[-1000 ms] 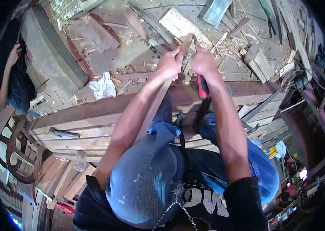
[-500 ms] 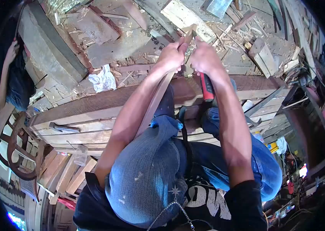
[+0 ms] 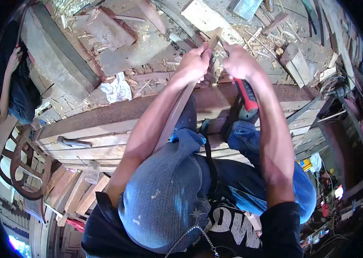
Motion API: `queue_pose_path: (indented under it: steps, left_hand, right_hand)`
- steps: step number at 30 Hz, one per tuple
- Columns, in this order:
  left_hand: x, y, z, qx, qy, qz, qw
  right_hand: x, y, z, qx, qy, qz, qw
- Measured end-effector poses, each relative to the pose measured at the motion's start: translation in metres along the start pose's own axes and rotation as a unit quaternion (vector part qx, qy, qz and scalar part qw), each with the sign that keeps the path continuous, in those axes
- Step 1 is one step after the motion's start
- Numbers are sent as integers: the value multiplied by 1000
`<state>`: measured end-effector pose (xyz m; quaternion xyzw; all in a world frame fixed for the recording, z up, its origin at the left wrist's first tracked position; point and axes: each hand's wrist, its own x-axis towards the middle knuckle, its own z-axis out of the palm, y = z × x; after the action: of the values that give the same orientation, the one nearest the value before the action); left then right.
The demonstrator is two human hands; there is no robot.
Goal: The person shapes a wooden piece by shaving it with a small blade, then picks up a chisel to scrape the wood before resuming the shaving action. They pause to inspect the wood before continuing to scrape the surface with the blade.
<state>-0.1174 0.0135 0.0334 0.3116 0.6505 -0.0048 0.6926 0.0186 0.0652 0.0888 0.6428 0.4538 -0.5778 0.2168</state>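
Note:
My left hand (image 3: 193, 64) is closed around a long wooden strip (image 3: 174, 115), which runs from my bent knee up past my fingers. The strip's far end (image 3: 216, 35) sticks out beyond my grip. In my right hand (image 3: 242, 63) is a knife with a red-and-black handle (image 3: 247, 95), my fingers wrapped round it. Its thin dark blade (image 3: 222, 43) lies right beside the strip's far end. My palm hides part of the handle.
A thick timber beam (image 3: 104, 118) crosses in front of my legs. Wood shavings, offcuts and a pale board (image 3: 209, 21) litter the ground beyond. A crumpled white cloth (image 3: 117, 88) lies left, near a hammer-like tool (image 3: 74, 142). At far left another person's hand (image 3: 15, 58) shows.
My right hand has moved right, a little away from the strip, and the knife's handle has swung right with it. My left hand stays on the strip, almost unmoved.

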Motion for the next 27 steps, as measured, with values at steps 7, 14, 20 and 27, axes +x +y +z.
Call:
queue_pose_path:
  steps: [7, 14, 20, 27]
  left_hand:
    - [0, 1, 2, 11, 4, 4, 1000]
    - [-2, 0, 3, 10, 6, 17, 1000]
    - [2, -4, 5, 29, 15, 34, 999]
    - [2, -3, 5, 15, 2, 30, 999]
  right_hand:
    - [6, 14, -22, 103, -96, 5, 990]
    - [10, 15, -34, 118, -117, -5, 986]
    - [20, 17, -35, 92, -106, 12, 990]
    - [20, 14, -7, 71, -50, 26, 996]
